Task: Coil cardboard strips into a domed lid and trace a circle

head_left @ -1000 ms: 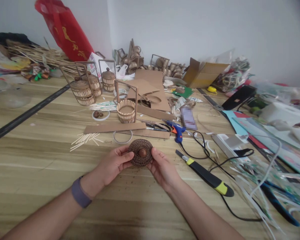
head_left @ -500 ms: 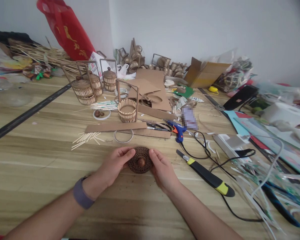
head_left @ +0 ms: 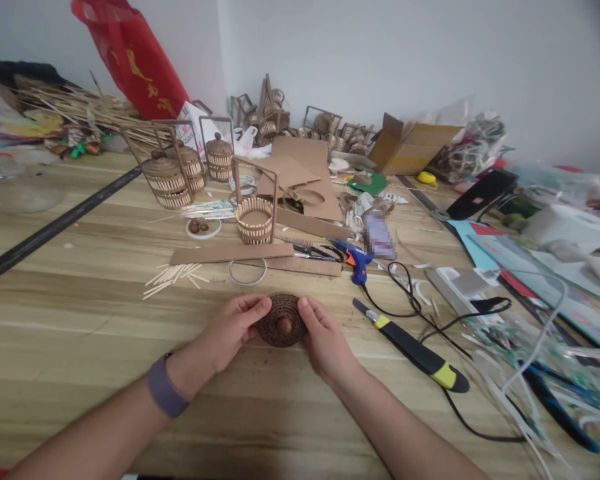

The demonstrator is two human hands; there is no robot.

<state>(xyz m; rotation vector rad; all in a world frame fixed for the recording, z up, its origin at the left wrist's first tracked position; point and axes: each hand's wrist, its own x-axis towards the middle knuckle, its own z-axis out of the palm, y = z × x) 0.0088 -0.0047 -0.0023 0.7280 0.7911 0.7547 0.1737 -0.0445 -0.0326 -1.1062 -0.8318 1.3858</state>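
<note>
A round brown lid of coiled corrugated cardboard [head_left: 282,321] with a wooden bead knob at its centre rests low on the wooden table [head_left: 80,320]. My left hand [head_left: 225,333] grips its left rim with thumb and fingers curled. My right hand [head_left: 325,340] grips its right rim the same way. A purple band is on my left wrist.
Behind the lid lie a thin ring [head_left: 247,271], a cardboard strip [head_left: 230,253], loose sticks [head_left: 173,277] and a small slatted basket [head_left: 254,220]. A blue glue gun [head_left: 356,260], a yellow-black utility knife [head_left: 413,347] and black cables lie to the right. Finished baskets [head_left: 167,180] stand at the back left.
Both hands lowered the lid from a tilted, raised hold down toward the table and a little nearer to me. Between half a second ago and now it barely moved.
</note>
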